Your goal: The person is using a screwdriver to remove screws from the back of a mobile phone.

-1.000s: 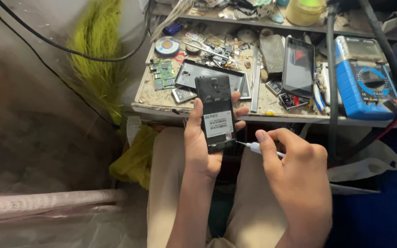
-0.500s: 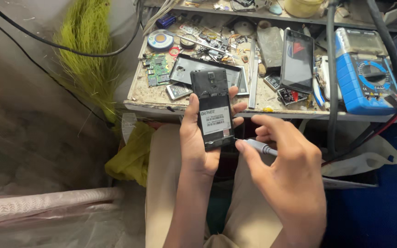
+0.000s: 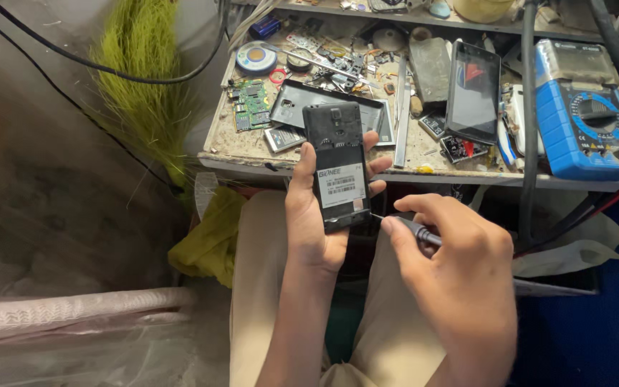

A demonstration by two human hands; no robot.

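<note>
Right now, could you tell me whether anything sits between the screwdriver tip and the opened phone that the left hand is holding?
Nothing visible does. The left hand holds the opened phone upright over the lap, and the right hand brings the screwdriver in from the right. Its thin tip reaches the phone's lower right edge, with only open air along it.

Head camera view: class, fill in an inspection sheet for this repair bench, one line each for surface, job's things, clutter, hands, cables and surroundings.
Surface: workbench, dusty, crowded.
Job's things: opened phone, back cover off, held upright; screwdriver, tip at the phone's lower right edge.
Clutter: green circuit board, black smartphone, blue multimeter, solder reel.
Hands: left hand grips the phone; right hand holds the screwdriver.
Cables: black cable along the wall; black hose hanging over the bench edge.
Surroundings: green broom, yellow cloth.
</note>
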